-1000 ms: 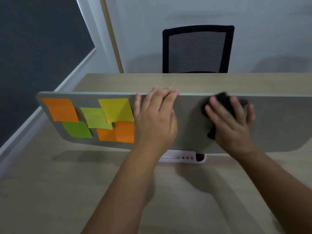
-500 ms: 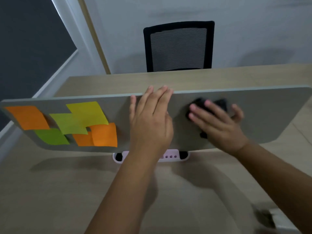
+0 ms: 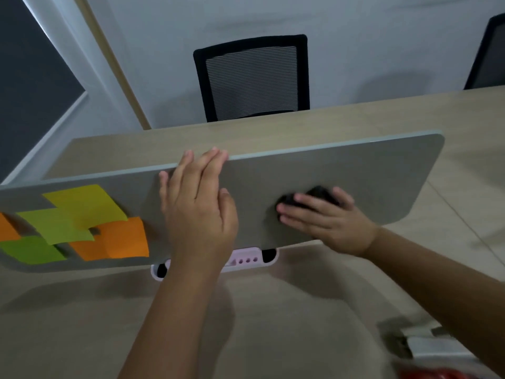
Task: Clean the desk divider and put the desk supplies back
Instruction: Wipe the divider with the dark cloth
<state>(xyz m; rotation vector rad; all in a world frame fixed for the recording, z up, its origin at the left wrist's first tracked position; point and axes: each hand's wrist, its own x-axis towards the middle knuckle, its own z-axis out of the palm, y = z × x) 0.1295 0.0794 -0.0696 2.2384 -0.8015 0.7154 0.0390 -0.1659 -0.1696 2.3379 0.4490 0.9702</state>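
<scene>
A grey desk divider stands across the wooden desk. My left hand lies flat against its face, fingers straight and reaching the top edge. My right hand presses a black cloth against the divider's right half, fingers spread over it. Several sticky notes, yellow, green and orange, are stuck on the divider's left part. A pale pink pen holder with small holes sits at the divider's foot, partly hidden behind my left wrist.
A black mesh chair stands behind the far desk, and part of another at the top right. Blurred grey items and something red lie at the desk's near right corner.
My view has swung to the right, so the divider's right end now shows. My right hand slid the black cloth lower on the panel. My left hand stays flat on the divider.
</scene>
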